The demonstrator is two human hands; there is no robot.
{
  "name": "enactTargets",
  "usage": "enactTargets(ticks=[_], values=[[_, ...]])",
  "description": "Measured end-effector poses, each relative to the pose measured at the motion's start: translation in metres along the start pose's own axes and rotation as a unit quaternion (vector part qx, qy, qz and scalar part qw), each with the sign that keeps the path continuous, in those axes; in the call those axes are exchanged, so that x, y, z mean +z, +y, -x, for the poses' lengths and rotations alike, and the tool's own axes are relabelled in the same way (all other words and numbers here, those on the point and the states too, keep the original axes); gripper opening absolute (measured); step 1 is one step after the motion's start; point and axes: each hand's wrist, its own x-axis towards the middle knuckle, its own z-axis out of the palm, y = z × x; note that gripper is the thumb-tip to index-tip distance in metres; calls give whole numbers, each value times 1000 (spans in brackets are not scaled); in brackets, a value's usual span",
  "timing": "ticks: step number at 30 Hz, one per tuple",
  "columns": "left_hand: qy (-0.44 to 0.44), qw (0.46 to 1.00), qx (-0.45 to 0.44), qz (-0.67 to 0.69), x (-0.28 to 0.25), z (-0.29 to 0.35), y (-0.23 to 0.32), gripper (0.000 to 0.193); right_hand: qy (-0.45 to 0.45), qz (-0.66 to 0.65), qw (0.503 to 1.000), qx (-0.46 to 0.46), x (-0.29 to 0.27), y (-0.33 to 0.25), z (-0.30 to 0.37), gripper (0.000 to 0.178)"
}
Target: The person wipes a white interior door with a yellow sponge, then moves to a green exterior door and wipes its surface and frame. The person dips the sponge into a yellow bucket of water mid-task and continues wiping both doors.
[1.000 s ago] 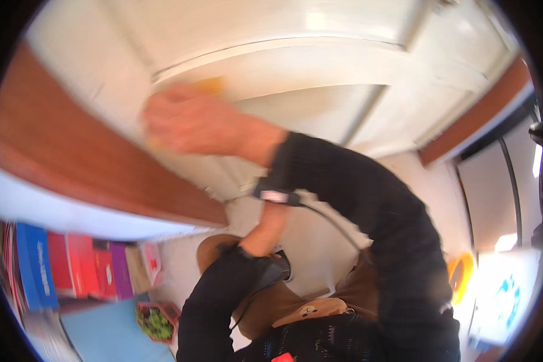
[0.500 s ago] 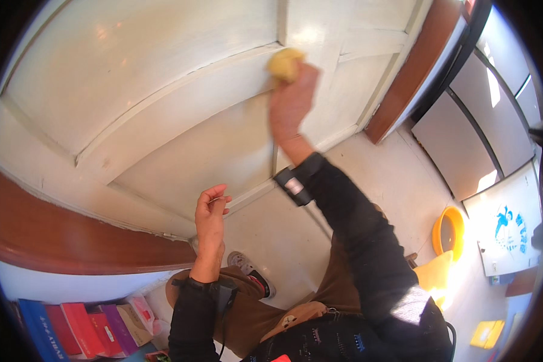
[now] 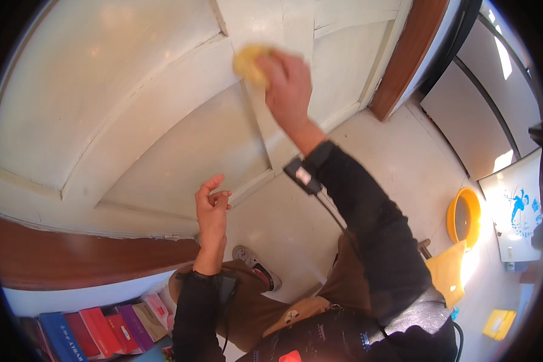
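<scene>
A white panelled door [image 3: 157, 130] stands in front of me, its surface lightly marked. My right hand [image 3: 291, 90] presses a yellow sponge or folded cloth [image 3: 251, 63] against the door's middle rail; blur hides which it is. Lower down, in front of the door's bottom edge, my left hand [image 3: 212, 208] hangs in the air. Its fingers are loosely curled and apart, with nothing in them.
Brown wooden door frame [image 3: 413, 57] at the right, with grey cabinet panels [image 3: 473, 114] beyond it. On the pale floor sits a yellow basin [image 3: 452, 220], near a yellow cloth [image 3: 447, 274]. Several coloured boxes [image 3: 99, 330] stand at the lower left.
My right hand has moved left along the door with the yellow sponge or cloth. The left hand stays nearly in place. The view has shifted a little.
</scene>
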Motion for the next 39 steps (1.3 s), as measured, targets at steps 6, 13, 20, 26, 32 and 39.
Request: enactTargets(ticks=[6,13,20,26,32,39], values=[[-28,999,-18,29,12,-9,5,29,-232,-31,958,163,-31,-1,126,37],[48,992,74,91,15,-39,42,38,150,-99,982,60,-34,7,-124,46],[77,972,173,141,19,-55,71,42,70,-34,995,-59,-40,-15,-119,43],[56,966,199,154,13,-59,74,41,71,-122,989,44,-39,-8,-123,39],[37,952,240,189,16,-66,72,38,201,-97,975,-10,-35,-16,-246,32],[31,940,266,212,11,-71,66,28,85,-59,995,11,-49,-30,-150,35]])
